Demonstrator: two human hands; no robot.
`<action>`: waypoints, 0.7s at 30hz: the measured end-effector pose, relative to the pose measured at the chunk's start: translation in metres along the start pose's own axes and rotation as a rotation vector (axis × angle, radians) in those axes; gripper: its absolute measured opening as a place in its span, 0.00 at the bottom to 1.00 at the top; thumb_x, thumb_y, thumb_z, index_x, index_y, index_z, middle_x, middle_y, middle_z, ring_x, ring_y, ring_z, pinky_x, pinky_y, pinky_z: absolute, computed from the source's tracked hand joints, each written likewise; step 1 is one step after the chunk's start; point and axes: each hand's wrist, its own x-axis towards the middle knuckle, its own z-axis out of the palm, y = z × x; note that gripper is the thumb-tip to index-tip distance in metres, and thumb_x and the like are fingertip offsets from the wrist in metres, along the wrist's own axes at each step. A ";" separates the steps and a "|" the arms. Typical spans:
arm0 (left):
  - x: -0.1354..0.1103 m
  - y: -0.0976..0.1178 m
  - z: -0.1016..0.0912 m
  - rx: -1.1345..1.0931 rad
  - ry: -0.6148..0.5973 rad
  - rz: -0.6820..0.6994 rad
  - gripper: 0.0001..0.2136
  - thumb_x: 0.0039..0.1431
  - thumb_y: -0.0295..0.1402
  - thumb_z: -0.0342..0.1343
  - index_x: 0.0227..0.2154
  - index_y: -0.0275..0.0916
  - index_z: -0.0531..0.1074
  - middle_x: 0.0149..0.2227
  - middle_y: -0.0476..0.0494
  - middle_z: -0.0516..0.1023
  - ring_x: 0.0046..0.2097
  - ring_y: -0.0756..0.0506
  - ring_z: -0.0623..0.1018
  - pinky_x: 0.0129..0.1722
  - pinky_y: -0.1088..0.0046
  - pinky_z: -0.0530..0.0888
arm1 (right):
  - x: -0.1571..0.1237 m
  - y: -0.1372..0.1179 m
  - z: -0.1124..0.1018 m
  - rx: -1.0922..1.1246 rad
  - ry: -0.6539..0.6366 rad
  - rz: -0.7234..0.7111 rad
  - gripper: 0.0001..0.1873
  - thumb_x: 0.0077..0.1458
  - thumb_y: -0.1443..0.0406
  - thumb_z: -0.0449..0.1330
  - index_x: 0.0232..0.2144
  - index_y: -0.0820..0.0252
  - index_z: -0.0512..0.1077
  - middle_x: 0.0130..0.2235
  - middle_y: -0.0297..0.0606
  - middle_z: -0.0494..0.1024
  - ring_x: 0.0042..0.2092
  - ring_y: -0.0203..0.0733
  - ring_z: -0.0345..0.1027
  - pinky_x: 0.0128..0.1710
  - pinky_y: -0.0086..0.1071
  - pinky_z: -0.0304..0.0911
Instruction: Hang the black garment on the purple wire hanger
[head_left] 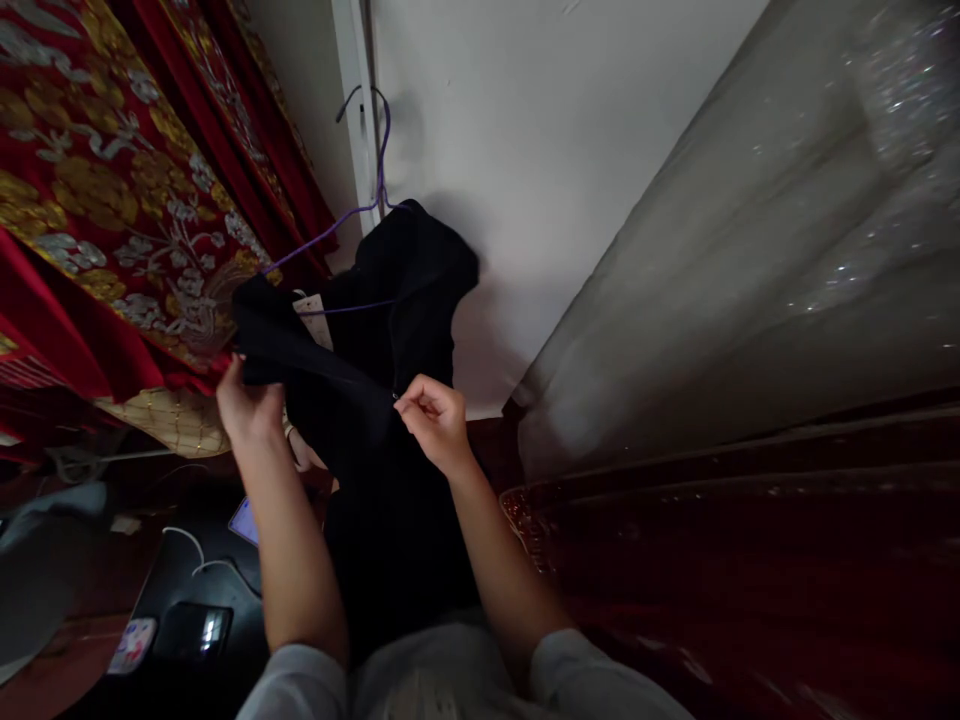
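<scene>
A black garment [390,520] hangs in front of me on a purple wire hanger [384,150], its neck opening spread. A pale label [313,320] shows inside the neck. My left hand [253,408] grips the garment's left edge near the shoulder; some fingers are hidden by the cloth. At the middle of the front opening, my right hand [435,412] pinches a small shiny piece that looks like a zipper pull [396,396]. The garment's lower part is too dark to make out.
Red cloth with gold and silver embroidery [127,190] hangs at left. Clear-wrapped pale, sparkly fabric [735,260] and dark red fabric [750,570] fill the right. A dark table [240,665] at lower left bears phones and a white cable [225,562]. Another person's hand [304,452] shows behind the garment.
</scene>
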 end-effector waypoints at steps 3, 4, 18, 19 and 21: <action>-0.032 -0.044 -0.017 -0.131 0.086 -0.148 0.05 0.64 0.33 0.59 0.33 0.40 0.72 0.32 0.48 0.80 0.41 0.48 0.81 0.45 0.73 0.78 | -0.006 0.005 0.004 0.098 0.069 0.011 0.12 0.54 0.64 0.64 0.22 0.58 0.67 0.17 0.25 0.62 0.19 0.29 0.54 0.20 0.26 0.49; -0.045 -0.055 -0.016 -0.107 0.070 -0.157 0.05 0.64 0.33 0.60 0.33 0.39 0.72 0.32 0.49 0.79 0.38 0.49 0.80 0.42 0.74 0.77 | -0.006 0.007 0.004 0.142 0.102 0.016 0.12 0.54 0.64 0.64 0.22 0.58 0.67 0.16 0.24 0.61 0.18 0.28 0.52 0.20 0.26 0.49; -0.124 -0.036 0.062 0.259 -0.567 0.183 0.09 0.67 0.42 0.63 0.39 0.42 0.78 0.41 0.45 0.80 0.43 0.47 0.79 0.49 0.71 0.76 | -0.006 -0.005 -0.028 -0.289 0.023 -0.080 0.44 0.46 0.67 0.70 0.64 0.49 0.60 0.64 0.43 0.68 0.65 0.47 0.63 0.66 0.44 0.62; -0.129 -0.035 0.069 0.312 -0.635 0.229 0.09 0.68 0.41 0.62 0.40 0.42 0.78 0.42 0.44 0.80 0.46 0.46 0.80 0.52 0.69 0.76 | -0.004 -0.007 -0.027 -0.262 -0.031 -0.080 0.40 0.50 0.66 0.69 0.63 0.49 0.61 0.63 0.43 0.70 0.65 0.47 0.65 0.66 0.44 0.62; -0.131 -0.035 0.078 0.424 -0.694 0.361 0.09 0.70 0.42 0.60 0.42 0.43 0.78 0.47 0.41 0.79 0.54 0.43 0.78 0.60 0.63 0.72 | 0.001 -0.015 -0.025 -0.216 -0.052 -0.066 0.27 0.56 0.64 0.65 0.57 0.51 0.68 0.56 0.41 0.77 0.59 0.47 0.71 0.63 0.43 0.65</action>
